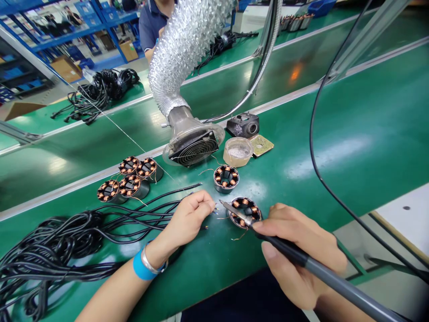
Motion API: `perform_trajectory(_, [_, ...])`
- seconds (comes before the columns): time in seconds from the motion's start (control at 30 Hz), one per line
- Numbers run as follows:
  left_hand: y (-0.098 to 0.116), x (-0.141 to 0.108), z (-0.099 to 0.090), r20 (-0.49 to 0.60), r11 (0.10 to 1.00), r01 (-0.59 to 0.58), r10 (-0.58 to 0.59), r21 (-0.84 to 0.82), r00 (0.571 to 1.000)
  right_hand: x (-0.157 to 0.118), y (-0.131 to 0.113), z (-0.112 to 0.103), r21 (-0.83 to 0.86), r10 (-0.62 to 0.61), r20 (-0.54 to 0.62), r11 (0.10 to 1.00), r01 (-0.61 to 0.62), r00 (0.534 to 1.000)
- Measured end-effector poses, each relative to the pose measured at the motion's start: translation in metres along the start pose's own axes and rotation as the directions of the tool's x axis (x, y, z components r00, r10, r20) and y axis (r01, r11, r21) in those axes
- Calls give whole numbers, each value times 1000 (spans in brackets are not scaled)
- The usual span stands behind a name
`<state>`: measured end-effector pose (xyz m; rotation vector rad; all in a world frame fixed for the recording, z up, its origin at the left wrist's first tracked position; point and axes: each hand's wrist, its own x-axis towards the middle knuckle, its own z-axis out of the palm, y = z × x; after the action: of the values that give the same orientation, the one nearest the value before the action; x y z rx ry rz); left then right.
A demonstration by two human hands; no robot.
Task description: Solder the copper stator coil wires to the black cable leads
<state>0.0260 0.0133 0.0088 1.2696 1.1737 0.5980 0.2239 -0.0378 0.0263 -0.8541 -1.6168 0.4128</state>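
In my right hand (295, 250) is a soldering iron (288, 250), held like a pen. Its metal tip points left, over the near motor stator (246, 210), a dark ring with copper windings and loose wire ends. My left hand (192, 217) is closed in a pinch just left of the tip. Short thin wire ends of a black cable show at its fingertips; the rest of the grip is hidden. Behind the near stator stands a second stator (226, 179). Several black cables (130, 223) run under and beside my left hand into a coiled pile at left.
A fume extractor fan (194, 150) on a silver duct (181, 49) hangs behind the stators. Beside it are a solder-flecked cup (237, 152), a sponge pad (261, 146) and a black holder (243, 124). Several stators (130, 183) stand left. A co-worker (152, 27) is across the bench.
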Motion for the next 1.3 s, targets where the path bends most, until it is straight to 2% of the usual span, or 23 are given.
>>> perform_trajectory(0.6, [1, 0, 0, 6, 1000, 7, -7, 2, 1000, 0, 0, 1, 11, -12, -30, 1000, 12, 999])
perform_trajectory(0.83, [2, -2, -1, 33, 1000, -22, 22, 19, 999, -6, 8, -1, 22, -43, -37, 999, 44, 998])
perform_trajectory(0.97, [6, -7, -7, 149, 993, -103, 92, 62, 984, -1, 16, 4, -22, -4, 34, 1000, 4, 999])
perform_trajectory(1.07, [6, -11, -11, 223, 979, -147, 113, 139, 968, 11, 21, 11, -48, 1, 164, 999, 7, 986])
perform_trajectory(1.17, [4, -13, -14, 267, 962, -192, 137, 192, 954, 20, 26, 18, -5, -55, 291, 998, 59, 955])
perform_trajectory(1.3, [5, -15, -14, 276, 951, -217, 152, 221, 949, 18, 31, 22, -1, -126, 289, 991, 132, 949])
